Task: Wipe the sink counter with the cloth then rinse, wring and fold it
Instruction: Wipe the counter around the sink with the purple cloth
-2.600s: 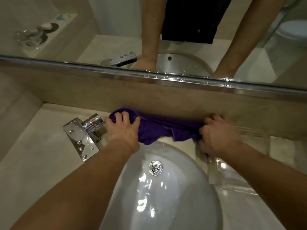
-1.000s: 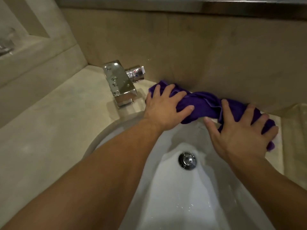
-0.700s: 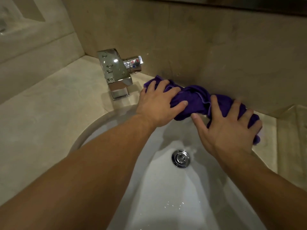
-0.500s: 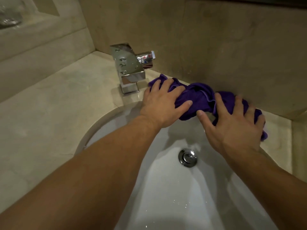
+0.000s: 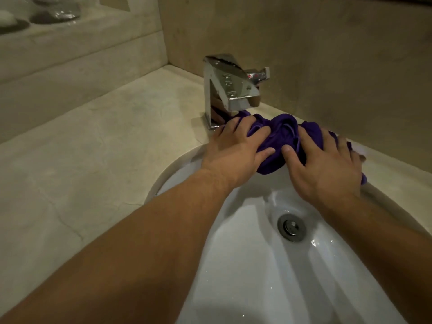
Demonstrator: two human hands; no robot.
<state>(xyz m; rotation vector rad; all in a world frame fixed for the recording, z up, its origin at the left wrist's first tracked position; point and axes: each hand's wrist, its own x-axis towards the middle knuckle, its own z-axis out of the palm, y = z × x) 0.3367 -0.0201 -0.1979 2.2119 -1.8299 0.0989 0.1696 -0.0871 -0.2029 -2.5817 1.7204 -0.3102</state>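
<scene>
A bunched purple cloth [image 5: 278, 134] lies on the beige counter's back strip, at the far rim of the white sink [image 5: 252, 272], just right of the chrome faucet [image 5: 230, 87]. My left hand [image 5: 236, 148] presses the cloth's left end with spread fingers, right beside the faucet base. My right hand [image 5: 327, 167] lies flat over the cloth's right end, fingers straight. The two thumbs almost meet over the cloth's middle. Part of the cloth is hidden under both palms.
The beige stone counter [image 5: 98, 148] stretches to the left of the basin. A raised ledge [image 5: 70, 40] at the back left carries shiny objects. The tiled back wall [image 5: 339, 66] rises directly behind the cloth. A metal drain [image 5: 291, 227] sits in the wet basin.
Both hands have slid the cloth left along the back rim until it reaches the faucet base. The hands have come closer together and the cloth is more bunched.
</scene>
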